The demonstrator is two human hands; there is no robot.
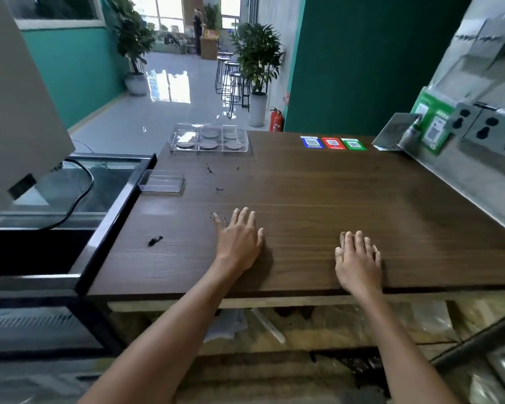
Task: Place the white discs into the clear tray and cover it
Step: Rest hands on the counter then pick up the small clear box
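Note:
A clear tray with several compartments stands at the far left edge of the brown table. Greyish-white discs lie in its compartments. A separate clear plastic lid rests on the table's left edge, nearer to me than the tray. My left hand lies flat on the table, palm down, fingers spread, holding nothing. To its right, close to the front edge, my right hand rests flat too, fingers apart. Both hands are well short of the tray and lid.
Dark scuff marks dot the left part of the table. Three coloured QR stickers sit at the far edge. A metal wall with sockets runs along the right. A glass-topped cabinet and white machine adjoin the left side.

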